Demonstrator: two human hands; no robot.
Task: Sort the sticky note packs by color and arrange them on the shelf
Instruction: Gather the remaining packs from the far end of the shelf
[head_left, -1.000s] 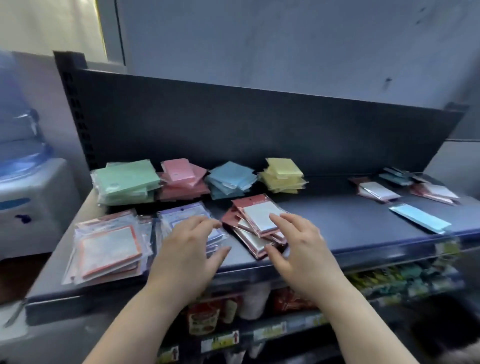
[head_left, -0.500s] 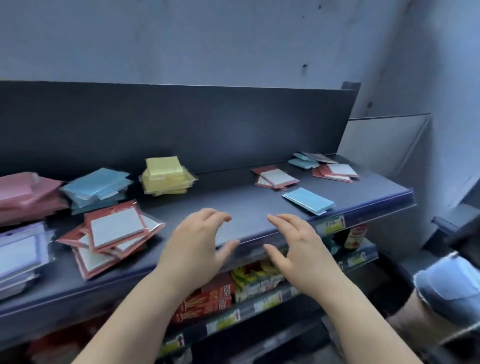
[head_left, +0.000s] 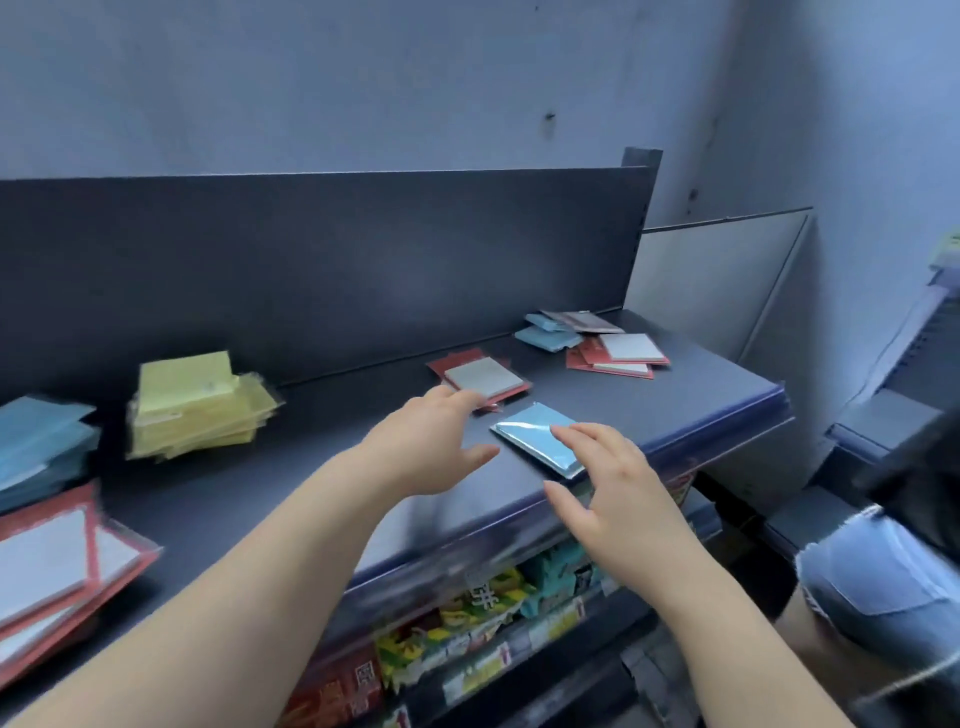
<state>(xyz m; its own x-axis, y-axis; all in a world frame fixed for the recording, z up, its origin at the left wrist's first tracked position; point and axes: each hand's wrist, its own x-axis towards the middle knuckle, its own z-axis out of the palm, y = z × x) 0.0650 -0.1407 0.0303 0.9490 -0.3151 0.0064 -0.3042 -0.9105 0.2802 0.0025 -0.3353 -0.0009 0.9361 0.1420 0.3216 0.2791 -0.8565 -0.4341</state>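
Both hands leave the red-framed stack (head_left: 52, 561) at the near left of the shelf (head_left: 311, 467) and travel right; the left hand (head_left: 431, 447) now stretches out, fingers straight, to the near edge of the red-backed pack (head_left: 488, 376) with a grey pad, though whether it touches is unclear; the right hand (head_left: 613, 488) now spreads over the loose blue pack (head_left: 524, 428) by the shelf's near edge, fingertips on its wrapper; the view swings right with them, so the green and pink stacks drop out on the left, the yellow stack (head_left: 192, 405) slides leftward, and a person in denim (head_left: 872, 582) comes in at the near right.
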